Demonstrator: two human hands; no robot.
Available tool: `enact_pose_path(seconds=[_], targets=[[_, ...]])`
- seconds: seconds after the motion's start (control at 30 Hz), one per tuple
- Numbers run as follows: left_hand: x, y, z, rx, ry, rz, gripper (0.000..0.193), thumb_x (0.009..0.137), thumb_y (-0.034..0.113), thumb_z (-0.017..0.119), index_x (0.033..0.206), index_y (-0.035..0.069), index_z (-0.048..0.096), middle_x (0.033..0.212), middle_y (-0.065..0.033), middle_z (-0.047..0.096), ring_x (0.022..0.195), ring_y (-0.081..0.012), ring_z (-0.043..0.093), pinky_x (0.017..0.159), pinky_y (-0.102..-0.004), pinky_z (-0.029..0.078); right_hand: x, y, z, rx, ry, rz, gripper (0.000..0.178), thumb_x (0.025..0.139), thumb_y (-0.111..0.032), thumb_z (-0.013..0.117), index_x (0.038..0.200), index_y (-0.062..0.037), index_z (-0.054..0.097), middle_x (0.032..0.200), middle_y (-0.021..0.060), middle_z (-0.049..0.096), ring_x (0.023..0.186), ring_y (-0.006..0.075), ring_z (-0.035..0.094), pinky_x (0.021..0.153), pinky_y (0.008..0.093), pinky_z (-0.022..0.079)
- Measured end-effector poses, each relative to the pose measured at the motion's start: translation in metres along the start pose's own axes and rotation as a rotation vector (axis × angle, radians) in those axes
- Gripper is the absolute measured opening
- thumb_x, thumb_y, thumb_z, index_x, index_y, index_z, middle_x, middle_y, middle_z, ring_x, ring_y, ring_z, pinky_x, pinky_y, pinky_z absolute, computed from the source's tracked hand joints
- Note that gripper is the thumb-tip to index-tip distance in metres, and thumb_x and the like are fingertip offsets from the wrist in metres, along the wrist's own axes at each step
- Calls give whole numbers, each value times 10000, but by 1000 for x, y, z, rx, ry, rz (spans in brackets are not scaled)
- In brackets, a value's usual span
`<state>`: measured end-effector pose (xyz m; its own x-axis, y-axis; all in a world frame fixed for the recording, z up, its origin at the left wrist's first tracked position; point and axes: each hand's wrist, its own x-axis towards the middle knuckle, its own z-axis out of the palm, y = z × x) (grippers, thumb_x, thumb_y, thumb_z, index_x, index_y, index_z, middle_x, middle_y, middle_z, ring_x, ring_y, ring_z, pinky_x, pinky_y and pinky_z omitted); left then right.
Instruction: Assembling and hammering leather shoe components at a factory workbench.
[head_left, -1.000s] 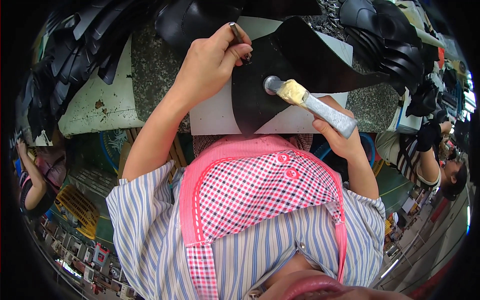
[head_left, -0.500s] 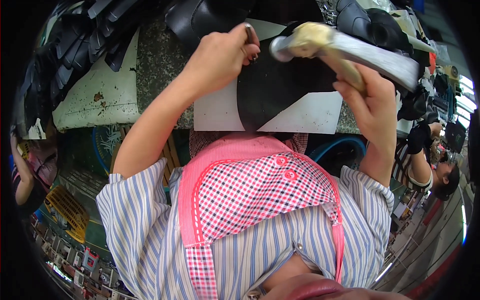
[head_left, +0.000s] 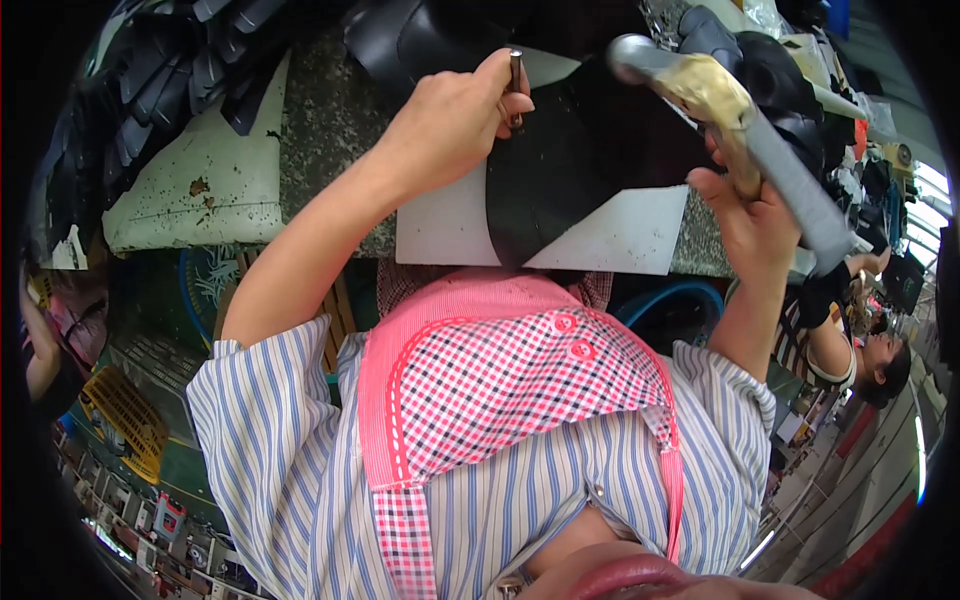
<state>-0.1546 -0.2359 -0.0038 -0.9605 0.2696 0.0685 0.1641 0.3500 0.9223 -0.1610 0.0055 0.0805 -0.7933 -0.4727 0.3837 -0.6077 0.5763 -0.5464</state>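
Upright between the fingers of my left hand is a short metal punch; its lower end stands over the left part of a flat black leather piece. A white board lies beneath the leather. Raised over the board's right side, my right hand grips the wooden handle of a hammer. Yellowish wrapping covers the place where handle and head join. The hammer's head is slightly blurred and clear of the punch.
Black shaped leather pieces are heaped at the far left beside a stained pale sheet. More black moulded parts lie at the back right. Below the table edge sits a blue tub. A co-worker is at the right.
My right hand and the hammer have moved to the right, away from the punch. My left hand has shifted slightly right and still holds the punch upright.
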Motion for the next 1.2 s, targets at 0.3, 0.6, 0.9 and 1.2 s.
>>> enact_pose_path(seconds=[0.3, 0.6, 0.9, 1.2], targets=[[24, -36, -33, 300, 406, 49, 102, 802, 108, 531, 856, 22, 522, 898, -126, 549, 791, -242, 523, 758, -300, 379, -4, 33, -28, -281, 307, 37, 256, 743, -246, 650, 690, -30, 523, 619, 39, 563, 575, 97, 494, 552, 253, 413], [-1, 12, 36, 438, 0, 392, 189, 765, 154, 553, 857, 8, 476, 1133, -194, 495, 1079, -312, 461, 869, -437, 382, -10, 79, -109, -242, 557, 475, 282, 773, -252, 641, 829, 17, 577, 676, 11, 556, 534, 67, 461, 508, 215, 365], [28, 41, 40, 138, 54, 213, 101, 793, 102, 545, 806, 22, 484, 687, -100, 557, 653, -246, 566, 579, -313, 440, -35, 5, -49, 248, -97, 401, 201, 671, -94, 643, 823, 20, 577, 683, 70, 574, 624, 126, 560, 540, 226, 412], [52, 26, 59, -55, 93, 106, 105, 818, 114, 532, 849, 21, 495, 620, -85, 575, 575, -196, 595, 532, -268, 452, -75, 42, -3, -101, -293, 561, 249, 689, -182, 635, 914, -78, 621, 787, 123, 615, 701, 293, 594, 610, 330, 466]])
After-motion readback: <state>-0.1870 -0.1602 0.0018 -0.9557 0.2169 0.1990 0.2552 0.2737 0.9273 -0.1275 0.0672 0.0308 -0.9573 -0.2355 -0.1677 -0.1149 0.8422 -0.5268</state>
